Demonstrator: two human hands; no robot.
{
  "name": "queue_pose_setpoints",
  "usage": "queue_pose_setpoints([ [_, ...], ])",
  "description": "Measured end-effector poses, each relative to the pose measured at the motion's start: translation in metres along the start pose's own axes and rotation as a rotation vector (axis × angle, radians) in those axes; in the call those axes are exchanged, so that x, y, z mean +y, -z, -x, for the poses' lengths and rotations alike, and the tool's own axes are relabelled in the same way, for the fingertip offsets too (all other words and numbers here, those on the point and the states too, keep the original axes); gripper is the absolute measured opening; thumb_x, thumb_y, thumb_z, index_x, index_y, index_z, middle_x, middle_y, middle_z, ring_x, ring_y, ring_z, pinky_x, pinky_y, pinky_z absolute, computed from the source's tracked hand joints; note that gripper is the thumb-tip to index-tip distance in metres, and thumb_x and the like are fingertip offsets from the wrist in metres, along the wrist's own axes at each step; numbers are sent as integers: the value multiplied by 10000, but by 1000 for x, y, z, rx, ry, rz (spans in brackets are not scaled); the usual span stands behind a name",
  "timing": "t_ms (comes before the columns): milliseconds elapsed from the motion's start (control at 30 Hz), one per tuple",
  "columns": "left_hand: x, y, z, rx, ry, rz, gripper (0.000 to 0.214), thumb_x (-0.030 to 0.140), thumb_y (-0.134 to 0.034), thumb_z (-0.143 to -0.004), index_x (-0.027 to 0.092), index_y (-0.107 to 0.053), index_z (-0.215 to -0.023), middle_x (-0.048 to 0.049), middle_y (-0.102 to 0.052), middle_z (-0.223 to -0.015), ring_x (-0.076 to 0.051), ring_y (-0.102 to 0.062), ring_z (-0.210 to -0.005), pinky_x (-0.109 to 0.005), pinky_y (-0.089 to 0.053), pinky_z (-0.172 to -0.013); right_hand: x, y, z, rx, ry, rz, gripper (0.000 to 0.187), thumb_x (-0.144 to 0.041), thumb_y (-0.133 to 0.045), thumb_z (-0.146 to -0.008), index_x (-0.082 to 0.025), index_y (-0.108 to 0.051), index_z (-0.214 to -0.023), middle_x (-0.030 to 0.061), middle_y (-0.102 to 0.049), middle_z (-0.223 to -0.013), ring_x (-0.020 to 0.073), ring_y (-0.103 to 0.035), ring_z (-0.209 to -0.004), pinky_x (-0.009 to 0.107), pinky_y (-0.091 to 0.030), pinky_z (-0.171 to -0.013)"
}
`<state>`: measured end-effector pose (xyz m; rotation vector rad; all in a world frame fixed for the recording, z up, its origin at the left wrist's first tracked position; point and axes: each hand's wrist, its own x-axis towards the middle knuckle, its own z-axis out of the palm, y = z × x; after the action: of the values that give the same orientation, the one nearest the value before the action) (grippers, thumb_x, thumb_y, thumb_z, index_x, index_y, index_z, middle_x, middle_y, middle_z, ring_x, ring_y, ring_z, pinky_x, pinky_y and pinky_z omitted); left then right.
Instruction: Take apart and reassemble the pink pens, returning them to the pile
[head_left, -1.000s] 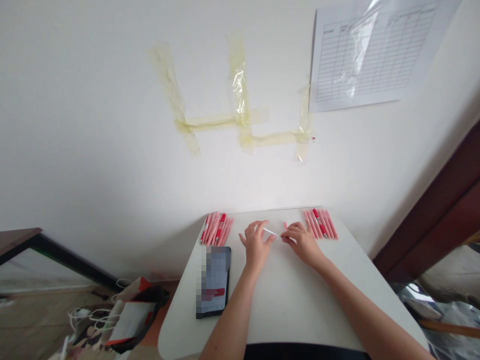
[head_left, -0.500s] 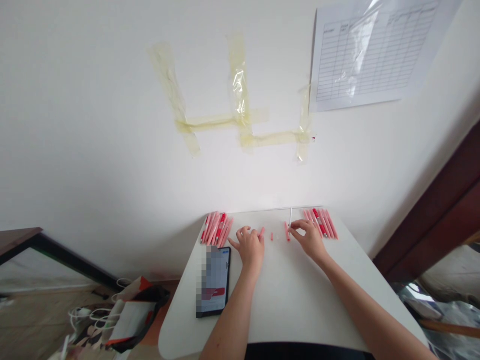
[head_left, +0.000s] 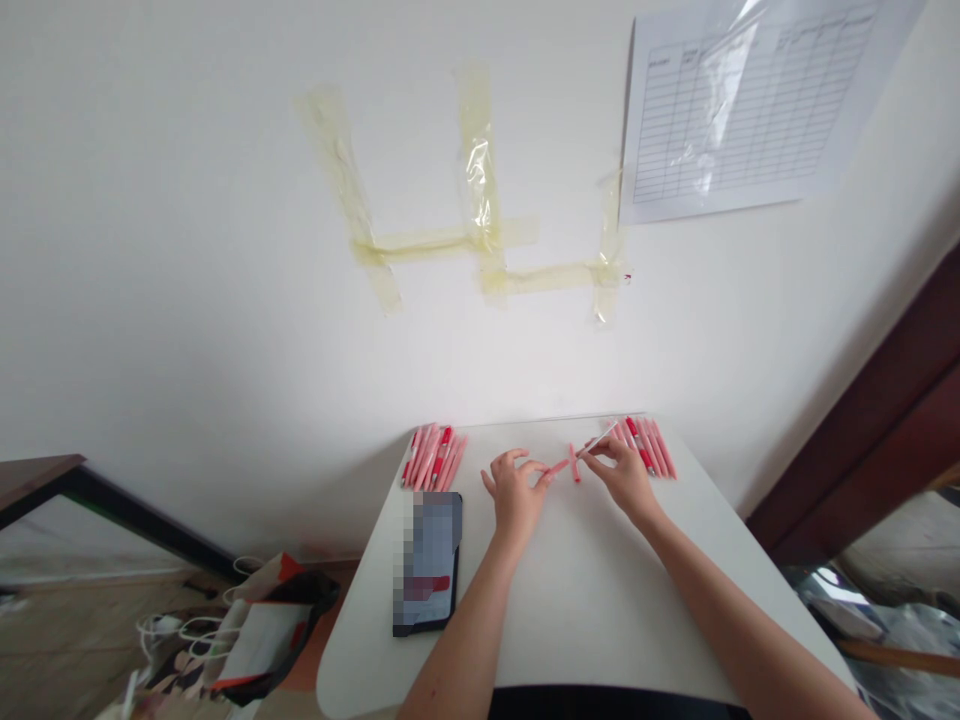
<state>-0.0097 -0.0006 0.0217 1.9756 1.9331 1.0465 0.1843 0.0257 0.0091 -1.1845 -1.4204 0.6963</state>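
Note:
My left hand (head_left: pixel 517 492) pinches a pink pen barrel (head_left: pixel 558 466) between thumb and index finger, its free end pointing right. My right hand (head_left: pixel 621 474) has thumb and fingertips closed on a thin white pen refill (head_left: pixel 602 436), which slants up to the right. Between the hands, another pink pen part (head_left: pixel 575 464) lies on the white table (head_left: pixel 570 600), close to my right fingertips. Further right is a row of pink and red pens (head_left: pixel 651 447). To the left is a second bundle of pens (head_left: pixel 435 458).
A smartphone (head_left: pixel 435 560) with a lit screen lies at the table's left side. The wall behind carries yellowed tape (head_left: pixel 480 180) and a printed sheet (head_left: pixel 739 110). Bags and white cables (head_left: pixel 199 635) sit on the floor to the left. A dark red wooden piece (head_left: pixel 862 420) stands at right.
My left hand moved right, its barrel turning to point toward the right hand. The refill in my right hand tilted from near upright to slanting right. Small parts between the hands are now hidden.

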Motion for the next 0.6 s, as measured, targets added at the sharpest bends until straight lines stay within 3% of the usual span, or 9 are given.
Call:
queue_pose_setpoints([
  [400, 2, 0, 0, -34, 21, 43, 99, 313, -779, -793, 363, -787, -877, -23, -636, -1268, -271, -492, -1273, -646, -231, -1173, -12, -2, 3, -13, -5, -76, 380, -585, -738, -785, -220, -647, -836, 88, -754, -924, 288, -715, -965, 446, -548, -898],
  [600, 2, -1, -1, -41, 33, 80, 100, 313, -763, -807, 366, -789, -888, -20, -647, -1255, -263, -503, -1262, -591, -272, -1161, -12, -3, 5, -3, -31, -111, 398, -538, -765, -770, -234, -627, -987, 81, -758, -961, 298, -726, -984, 470, -535, -931],
])
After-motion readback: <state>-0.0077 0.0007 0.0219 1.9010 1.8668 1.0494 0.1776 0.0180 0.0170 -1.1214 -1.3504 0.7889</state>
